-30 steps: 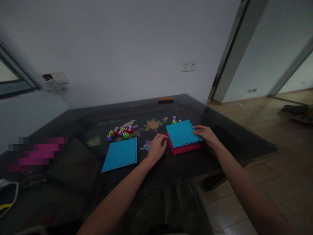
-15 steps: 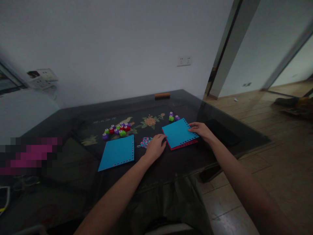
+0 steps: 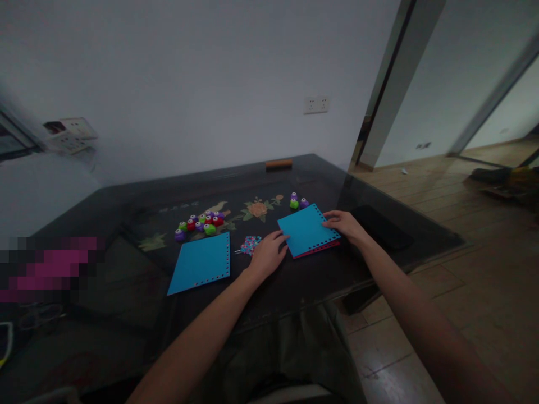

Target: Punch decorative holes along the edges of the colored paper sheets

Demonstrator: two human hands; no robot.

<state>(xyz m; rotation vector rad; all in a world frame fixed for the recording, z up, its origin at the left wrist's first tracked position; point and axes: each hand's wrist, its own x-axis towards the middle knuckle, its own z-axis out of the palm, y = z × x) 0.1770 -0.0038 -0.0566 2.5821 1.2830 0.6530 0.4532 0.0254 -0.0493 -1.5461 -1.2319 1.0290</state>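
A blue sheet (image 3: 309,229) with punched holes along two edges lies over a red sheet (image 3: 324,247), whose lower right strip shows beneath it. My left hand (image 3: 269,252) is at the blue sheet's left edge, fingers curled onto it. On the opposite side, my right hand (image 3: 344,224) pinches the right edge near the holes. Left of my left hand, a second blue sheet (image 3: 201,264) lies flat, also holed along two sides. Between that sheet and my left hand is a small pink-and-blue patterned bundle (image 3: 250,245) with thin prongs, partly covered by the hand.
Several red, green and purple eye-topped pieces (image 3: 200,223) cluster behind the left sheet. A few more (image 3: 294,203) stand behind the right one. A brown bar (image 3: 278,164) lies at the dark table's (image 3: 252,297) far edge, and a black flat object (image 3: 381,227) at right.
My left fingers have come further onto the blue sheet's left edge. The blue sheet has shifted slightly over the red one, whose left border no longer shows.
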